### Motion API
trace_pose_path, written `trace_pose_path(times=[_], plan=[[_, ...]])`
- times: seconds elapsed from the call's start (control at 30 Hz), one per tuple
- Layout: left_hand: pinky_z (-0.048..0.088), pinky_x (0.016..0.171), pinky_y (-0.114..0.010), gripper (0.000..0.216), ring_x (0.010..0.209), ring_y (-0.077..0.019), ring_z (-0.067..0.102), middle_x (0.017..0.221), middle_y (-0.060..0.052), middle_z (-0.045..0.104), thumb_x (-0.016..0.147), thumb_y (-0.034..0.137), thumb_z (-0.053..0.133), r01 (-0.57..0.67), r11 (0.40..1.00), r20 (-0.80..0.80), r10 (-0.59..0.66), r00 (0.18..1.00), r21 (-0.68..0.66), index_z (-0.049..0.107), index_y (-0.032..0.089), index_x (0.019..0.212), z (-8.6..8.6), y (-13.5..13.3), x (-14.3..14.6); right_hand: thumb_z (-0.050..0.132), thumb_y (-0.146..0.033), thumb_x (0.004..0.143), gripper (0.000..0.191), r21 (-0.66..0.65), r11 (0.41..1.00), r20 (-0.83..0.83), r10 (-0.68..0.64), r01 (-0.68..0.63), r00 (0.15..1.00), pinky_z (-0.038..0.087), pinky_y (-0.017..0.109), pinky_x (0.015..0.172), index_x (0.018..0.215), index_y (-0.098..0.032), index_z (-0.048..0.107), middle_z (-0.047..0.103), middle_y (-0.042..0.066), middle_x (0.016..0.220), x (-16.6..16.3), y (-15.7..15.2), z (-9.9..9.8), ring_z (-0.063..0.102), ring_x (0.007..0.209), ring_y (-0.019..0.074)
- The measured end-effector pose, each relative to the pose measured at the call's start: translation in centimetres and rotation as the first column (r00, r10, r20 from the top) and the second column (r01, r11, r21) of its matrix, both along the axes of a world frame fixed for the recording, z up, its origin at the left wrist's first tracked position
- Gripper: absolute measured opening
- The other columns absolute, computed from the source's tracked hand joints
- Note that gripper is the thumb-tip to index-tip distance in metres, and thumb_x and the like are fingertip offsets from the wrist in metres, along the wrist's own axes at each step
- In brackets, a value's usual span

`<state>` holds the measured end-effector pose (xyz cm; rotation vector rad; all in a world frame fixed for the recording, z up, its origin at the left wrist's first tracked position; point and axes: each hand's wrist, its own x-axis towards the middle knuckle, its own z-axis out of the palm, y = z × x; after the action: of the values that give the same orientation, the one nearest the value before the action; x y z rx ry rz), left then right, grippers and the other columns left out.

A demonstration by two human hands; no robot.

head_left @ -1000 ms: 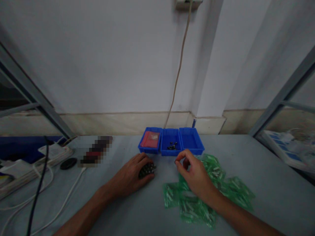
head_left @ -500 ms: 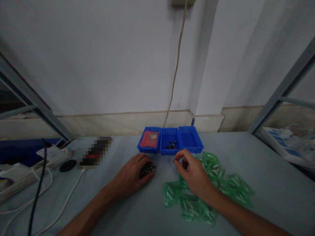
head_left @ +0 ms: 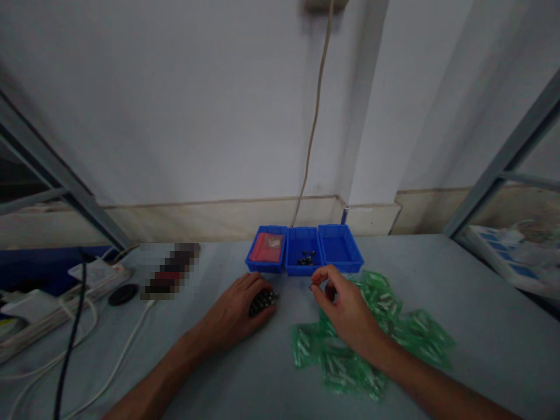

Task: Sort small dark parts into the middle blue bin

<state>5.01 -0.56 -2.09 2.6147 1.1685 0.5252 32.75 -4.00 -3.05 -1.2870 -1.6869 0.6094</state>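
My left hand (head_left: 238, 306) rests on the table, curled round a dark holder (head_left: 261, 301) dotted with small shiny metal pieces; its far side lies under my fingers. To the right, my right hand (head_left: 343, 300) has thumb and forefinger pinched together over a tiny dark piece, too small to name. Just beyond both hands, the middle blue bin (head_left: 304, 270) contains several small dark and metallic parts (head_left: 305, 258). Green clear bags (head_left: 341, 367) with slim pale pieces inside lie under and around my right wrist.
The left blue bin (head_left: 265, 268) holds a red bag (head_left: 266, 248); a right blue bin (head_left: 340, 245) adjoins the middle one. Leftward are a blurred-out object (head_left: 170, 274), a black disc (head_left: 123, 294), a power strip (head_left: 102, 283) and cables. A white tray (head_left: 507, 256) stands far right.
The whole view has shifted very slightly. Both hands keep almost the same place and grip.
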Motion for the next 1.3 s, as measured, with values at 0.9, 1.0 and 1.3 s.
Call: trace_pose_path(times=[0.9,1.0,1.3], plan=[[0.055,0.101,-0.046,0.020,0.111,-0.0286,0.066,0.120,-0.007,0.067,0.104,0.036,0.068,0.002,1.000,0.002,-0.002,1.000,-0.002,0.065,0.025,0.120,-0.08,0.01,-0.17,0.062,-0.039,0.102,0.017,-0.074,0.996,-0.288,0.025,-0.048,0.957,0.043,0.030,0.065,0.103,-0.024,0.070,0.066,0.001,0.092,0.22,0.20,0.39,0.056,0.074,0.0192],[0.055,0.101,-0.047,0.020,0.111,-0.0285,0.066,0.121,-0.007,0.067,0.105,0.037,0.067,0.002,1.000,0.001,-0.002,1.000,-0.004,0.064,0.025,0.120,-0.11,0.02,-0.21,0.062,-0.038,0.102,0.016,-0.062,0.997,-0.288,0.026,-0.045,0.957,0.044,0.030,0.067,0.104,-0.024,0.070,0.066,0.002,0.094,0.22,0.18,0.43,0.056,0.077,0.0194],[0.056,0.103,-0.047,0.022,0.113,-0.0286,0.067,0.123,-0.007,0.068,0.105,0.038,0.067,0.005,1.000,0.019,-0.005,1.000,0.000,0.064,0.026,0.123,-0.10,-0.01,-0.25,0.062,-0.039,0.103,0.017,-0.061,0.997,-0.285,0.019,-0.037,0.958,0.044,0.030,0.066,0.106,-0.025,0.070,0.067,0.003,0.095,0.33,0.26,0.25,0.059,0.079,0.0205]])
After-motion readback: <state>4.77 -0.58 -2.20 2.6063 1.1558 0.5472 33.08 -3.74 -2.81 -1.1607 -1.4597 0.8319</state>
